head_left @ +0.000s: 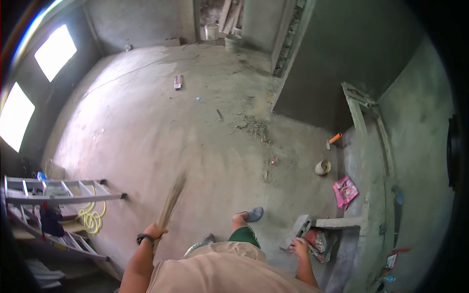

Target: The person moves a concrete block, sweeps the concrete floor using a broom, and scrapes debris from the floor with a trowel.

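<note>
In the head view, my left hand (155, 231) is closed around the lower end of a stick broom (172, 199). The broom's thin bristles point forward over the floor. On the right, my right hand (299, 246) has bent fingers against a grey piece, which I cannot make out. Just beyond it is a grey hollow block (300, 225). A crumpled red and white bag (317, 244) lies close beside that hand, partly under a concrete ledge (339, 223).
An aluminium ladder (63, 199) with a coiled yellow hose (91, 217) stands at left. Rubble (254, 128) lies ahead on the concrete floor. At right are a pink bag (346, 192), a small bucket (322, 167) and an orange pipe (335, 138). A white bucket (232, 43) stands near the doorway.
</note>
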Demonstrator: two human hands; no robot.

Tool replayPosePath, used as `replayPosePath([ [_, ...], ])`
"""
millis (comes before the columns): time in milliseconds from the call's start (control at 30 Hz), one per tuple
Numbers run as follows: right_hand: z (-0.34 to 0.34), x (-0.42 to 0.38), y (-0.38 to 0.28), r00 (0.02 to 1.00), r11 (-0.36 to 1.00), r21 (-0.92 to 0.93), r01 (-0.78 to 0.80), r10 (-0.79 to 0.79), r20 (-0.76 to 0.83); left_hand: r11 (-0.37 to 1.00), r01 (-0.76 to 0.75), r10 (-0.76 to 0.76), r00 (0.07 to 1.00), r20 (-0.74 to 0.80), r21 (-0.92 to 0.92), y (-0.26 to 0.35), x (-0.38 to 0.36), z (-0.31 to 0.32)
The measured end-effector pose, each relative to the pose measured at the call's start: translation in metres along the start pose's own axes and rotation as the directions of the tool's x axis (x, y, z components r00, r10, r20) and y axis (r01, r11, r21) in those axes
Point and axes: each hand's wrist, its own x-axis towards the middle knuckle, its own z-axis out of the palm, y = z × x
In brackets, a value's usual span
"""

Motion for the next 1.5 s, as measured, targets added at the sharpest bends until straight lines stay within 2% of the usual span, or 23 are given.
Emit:
replayPosePath([
  [33,0.013,-0.008,-0.012,0.997,0.998,-0.067,-0.009,0.014,0.077,0.956,0.222,-0.212,0.975,0.070,-0.194,-0.051,-0.037,0.011],
  [67,0.027,-0.017,-0.023,0.988,0.991,-0.134,-0.016,0.036,0.149,0.941,0.301,-0.302,0.953,0.017,-0.151,-0.132,-0.048,0.048],
  [100,0.038,-0.028,-0.033,0.988,0.988,-0.153,-0.003,0.027,0.151,0.883,0.447,-0.436,0.894,0.101,-0.145,-0.189,-0.080,0.071],
  [133,0.050,-0.039,-0.041,0.982,0.957,-0.291,0.011,0.046,0.186,0.907,0.422,-0.421,0.906,0.052,-0.007,-0.238,-0.110,0.096],
  [200,0.071,-0.066,-0.049,0.974,0.905,-0.424,0.032,0.066,0.215,0.753,0.591,-0.577,0.805,0.140,-0.291,-0.296,-0.194,0.128],
  [267,0.078,-0.086,-0.047,0.978,0.952,-0.303,0.055,0.009,0.206,0.580,0.710,-0.690,0.688,0.222,-0.399,-0.305,-0.269,0.143],
  [400,0.081,-0.098,-0.036,0.966,0.892,-0.453,0.014,0.106,0.237,0.181,0.644,-0.748,0.581,0.321,-0.743,-0.352,-0.326,0.234],
  [433,0.084,-0.094,-0.034,0.950,0.782,-0.617,0.090,0.118,0.289,0.116,0.601,-0.745,0.580,0.331,-0.791,-0.346,-0.331,0.246],
  [467,0.088,-0.088,-0.030,0.928,0.647,-0.742,0.175,0.143,0.344,0.328,0.549,-0.675,0.706,0.216,-0.769,-0.343,-0.340,0.250],
  [500,0.094,-0.086,-0.029,0.926,0.656,-0.724,0.214,0.099,0.364,0.521,0.459,-0.582,0.808,0.094,-0.720,-0.328,-0.353,0.246],
  [600,0.106,-0.070,-0.036,0.902,0.833,-0.496,0.245,-0.008,0.432,0.512,0.400,-0.560,0.826,0.057,-0.760,-0.284,-0.346,0.230],
  [700,0.100,-0.116,-0.063,0.910,0.883,-0.377,0.280,-0.120,0.396,0.491,0.377,-0.480,0.870,0.117,-0.786,-0.243,-0.325,0.220],
  [767,0.075,-0.129,-0.064,0.878,0.877,-0.326,0.352,-0.189,0.439,0.748,0.253,-0.314,0.949,0.009,-0.613,-0.240,-0.294,0.216],
  [833,0.028,-0.133,-0.040,0.894,0.901,-0.300,0.313,-0.173,0.413,0.907,0.014,-0.079,0.988,-0.136,-0.422,-0.262,-0.256,0.238],
  [900,-0.041,-0.122,0.002,0.929,0.951,-0.214,0.221,-0.139,0.344,0.677,0.306,-0.329,0.939,0.097,-0.669,-0.203,-0.267,0.227],
  [967,-0.134,-0.075,0.086,0.927,0.984,-0.115,0.134,-0.083,0.365,0.615,0.375,-0.371,0.914,0.165,-0.694,-0.150,-0.282,0.226],
  [1000,-0.176,-0.052,0.137,0.924,0.940,-0.165,0.300,-0.243,0.296,0.600,0.374,-0.371,0.913,0.168,-0.707,-0.122,-0.289,0.229],
  [1033,-0.214,-0.067,0.160,0.929,0.840,-0.408,0.356,-0.272,0.252,0.651,0.333,-0.333,0.933,0.137,-0.682,-0.098,-0.299,0.233],
  [1100,-0.264,-0.126,0.196,0.995,0.986,-0.134,-0.097,0.099,0.002,0.754,0.249,-0.250,0.964,0.085,-0.608,-0.089,-0.304,0.260],
  [1167,-0.319,-0.135,0.273,0.982,0.982,-0.028,-0.189,0.189,0.008,0.788,0.226,-0.202,0.974,0.106,-0.573,-0.086,-0.318,0.289],
  [1233,-0.341,-0.153,0.305,0.954,0.954,-0.008,-0.298,0.298,-0.009,0.755,0.247,-0.219,0.968,0.121,-0.607,-0.067,-0.345,0.308],
  [1333,-0.336,-0.175,0.334,0.915,0.915,-0.032,-0.403,0.403,-0.008,0.821,0.318,-0.257,0.947,0.191,-0.474,-0.081,-0.376,0.345],
  [1500,-0.323,-0.170,0.329,0.932,0.931,-0.101,-0.351,0.358,0.056,0.892,0.290,-0.250,0.956,0.155,-0.348,-0.152,-0.409,0.423],
])
